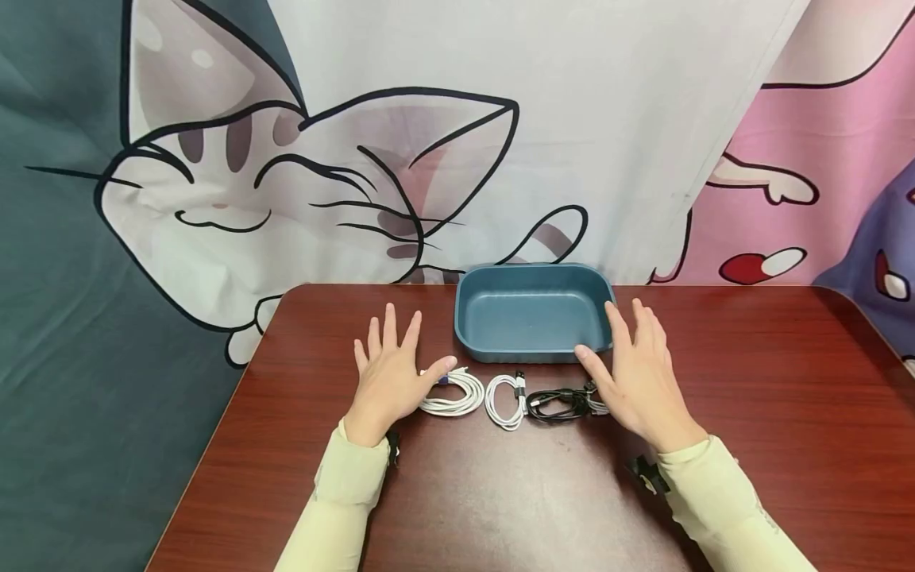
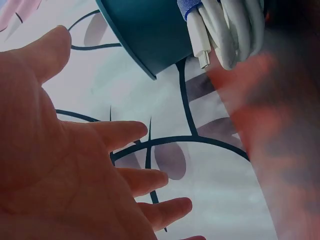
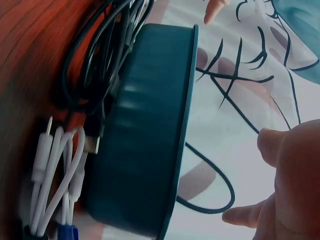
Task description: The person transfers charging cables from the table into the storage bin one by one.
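Observation:
My left hand (image 1: 389, 385) is held with spread fingers over the left end of the row of cables, holding nothing. Partly behind its thumb lies a thick coiled white cable (image 1: 457, 405), whose blue tie and plug show in the left wrist view. Beside it are a thinner white cable (image 1: 503, 411) with a dark tie and a coiled black cable (image 1: 557, 413). My right hand (image 1: 646, 381), fingers extended and holding nothing, hovers by the right end. It partly hides a light cable (image 1: 597, 408); white cable ends (image 3: 42, 160) show in the right wrist view.
A blue-green rectangular bin (image 1: 532, 356) stands at the table's back edge, just behind the cables, with nothing visible in it. The reddish-brown table (image 1: 515, 508) extends to both sides. A cat-print curtain (image 1: 608, 119) hangs behind.

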Available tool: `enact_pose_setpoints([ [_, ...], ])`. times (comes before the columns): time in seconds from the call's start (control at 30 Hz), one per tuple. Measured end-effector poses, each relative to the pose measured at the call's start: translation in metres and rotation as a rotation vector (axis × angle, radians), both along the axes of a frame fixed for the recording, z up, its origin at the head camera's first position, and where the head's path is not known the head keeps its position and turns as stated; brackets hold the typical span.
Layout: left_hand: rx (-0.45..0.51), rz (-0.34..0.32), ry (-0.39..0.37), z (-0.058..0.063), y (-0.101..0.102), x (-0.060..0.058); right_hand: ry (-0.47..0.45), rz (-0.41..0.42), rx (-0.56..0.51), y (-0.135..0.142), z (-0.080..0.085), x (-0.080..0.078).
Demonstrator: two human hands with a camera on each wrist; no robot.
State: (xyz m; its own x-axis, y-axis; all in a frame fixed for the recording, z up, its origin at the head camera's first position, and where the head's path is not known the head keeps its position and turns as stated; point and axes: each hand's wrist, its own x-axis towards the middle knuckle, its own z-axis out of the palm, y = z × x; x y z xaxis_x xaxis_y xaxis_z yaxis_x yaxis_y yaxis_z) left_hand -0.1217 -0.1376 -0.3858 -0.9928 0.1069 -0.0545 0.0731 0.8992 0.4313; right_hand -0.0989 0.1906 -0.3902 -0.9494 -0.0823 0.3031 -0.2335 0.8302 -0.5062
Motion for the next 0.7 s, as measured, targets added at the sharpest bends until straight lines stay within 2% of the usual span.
enact_pose_setpoints([
  [0.5, -0.016, 0.001, -0.022, 0.000, -0.001, 0.003, 0.065, 0.057, 0.018, -0.022, -0.002, 0.006],
  [0.7, -0.011, -0.003, 0.000, -0.001, -0.002, 0.004, 0.072, 0.087, 0.014, -0.031, -0.001, 0.009],
])
